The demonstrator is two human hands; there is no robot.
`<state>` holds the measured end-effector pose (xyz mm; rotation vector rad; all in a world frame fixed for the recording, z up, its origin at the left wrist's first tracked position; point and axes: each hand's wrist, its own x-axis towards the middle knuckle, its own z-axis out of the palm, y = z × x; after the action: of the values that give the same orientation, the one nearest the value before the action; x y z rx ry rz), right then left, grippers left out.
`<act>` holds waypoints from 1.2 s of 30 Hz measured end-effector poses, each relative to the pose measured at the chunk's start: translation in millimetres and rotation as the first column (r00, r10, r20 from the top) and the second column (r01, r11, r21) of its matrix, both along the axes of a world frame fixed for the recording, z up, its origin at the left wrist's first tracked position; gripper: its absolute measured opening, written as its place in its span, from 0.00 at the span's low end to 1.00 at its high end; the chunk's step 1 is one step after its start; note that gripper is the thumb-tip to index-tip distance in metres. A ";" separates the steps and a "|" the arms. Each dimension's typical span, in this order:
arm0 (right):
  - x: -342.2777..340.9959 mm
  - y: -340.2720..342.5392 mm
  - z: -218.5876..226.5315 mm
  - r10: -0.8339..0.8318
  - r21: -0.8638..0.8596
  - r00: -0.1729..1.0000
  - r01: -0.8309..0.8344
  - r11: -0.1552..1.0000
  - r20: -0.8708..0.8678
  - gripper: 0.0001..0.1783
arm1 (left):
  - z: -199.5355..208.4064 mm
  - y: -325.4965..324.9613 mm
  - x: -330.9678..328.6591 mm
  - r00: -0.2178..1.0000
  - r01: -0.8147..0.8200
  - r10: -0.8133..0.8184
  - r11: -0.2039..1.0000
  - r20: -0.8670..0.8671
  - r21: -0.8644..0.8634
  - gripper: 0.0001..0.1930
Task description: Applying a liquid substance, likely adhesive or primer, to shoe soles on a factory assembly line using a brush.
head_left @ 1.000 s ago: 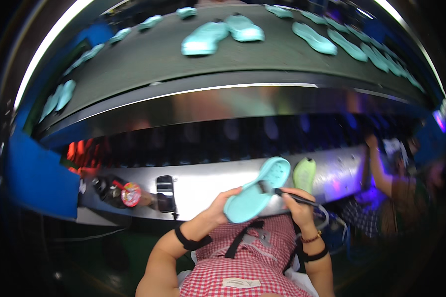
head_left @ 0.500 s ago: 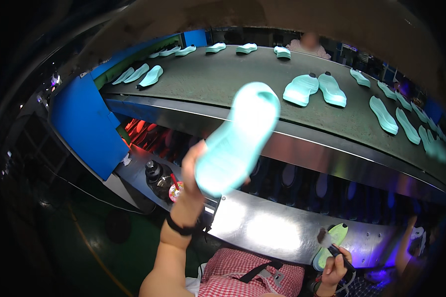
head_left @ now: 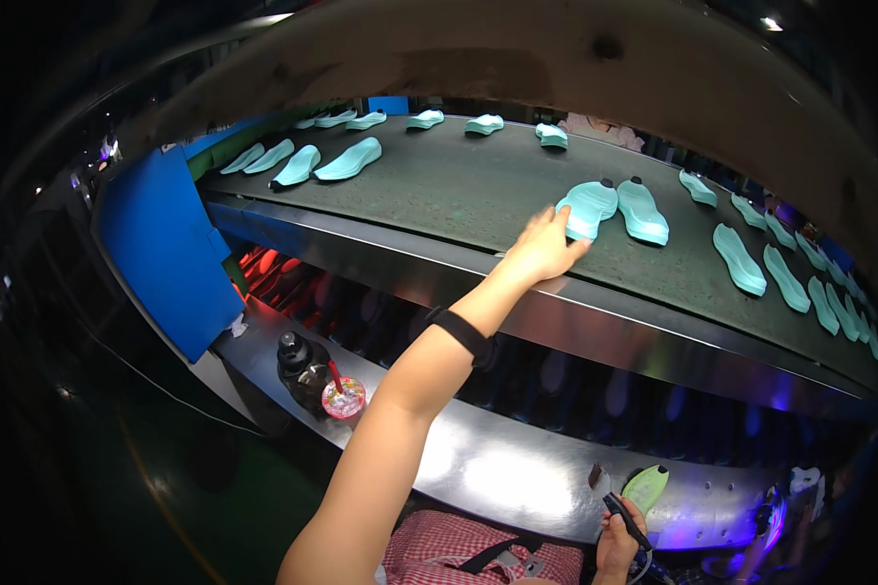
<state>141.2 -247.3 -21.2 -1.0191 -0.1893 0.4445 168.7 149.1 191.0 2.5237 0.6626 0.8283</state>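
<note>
My left hand [head_left: 544,246] reaches over the conveyor's front edge, fingers stretched out, at the near-left side of a turquoise shoe sole [head_left: 591,203]. Whether the fingertips press on it is hard to tell. A second turquoise sole [head_left: 643,213] lies just right of it, its black-tipped end pointing away. Low at the right, my right hand [head_left: 618,544] is closed around a brush [head_left: 622,517] with a black handle, its bristles pointing up and left. Beside that hand a yellow-green sole [head_left: 646,486] rests on the metal shelf [head_left: 507,480].
More turquoise soles, one of them [head_left: 351,159] at the left, lie along the dark conveyor belt [head_left: 458,185]. A dark bottle [head_left: 303,369] and a cup with a red straw [head_left: 343,398] stand on the shelf. A blue panel [head_left: 156,253] borders the left; a person [head_left: 603,131] is behind the belt.
The turquoise sole my left hand held up now lies on the belt at the left. That hand has let go and moved right to another sole. The brush stays in my right hand.
</note>
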 end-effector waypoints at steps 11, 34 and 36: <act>4.3 -8.8 19.6 -0.069 -0.030 0.997 0.067 0.997 -0.043 0.14 | -31.8 -66.3 -101.5 0.394 0.350 0.122 0.896 0.911 -0.272 0.17; 17.4 63.2 47.5 0.169 -0.387 0.934 -0.036 0.921 0.314 0.11 | -222.7 -224.3 -116.2 0.760 0.433 0.051 -0.783 0.648 -0.447 0.41; 13.9 75.5 43.1 0.184 -0.393 0.730 0.125 0.911 0.658 0.11 | -209.7 -233.5 -108.1 0.923 0.369 0.152 -0.617 0.355 -0.695 0.40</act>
<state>155.1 -171.8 21.9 -1.5841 -0.8133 0.1064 60.6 -84.4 -18.7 0.3687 0.4325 0.0347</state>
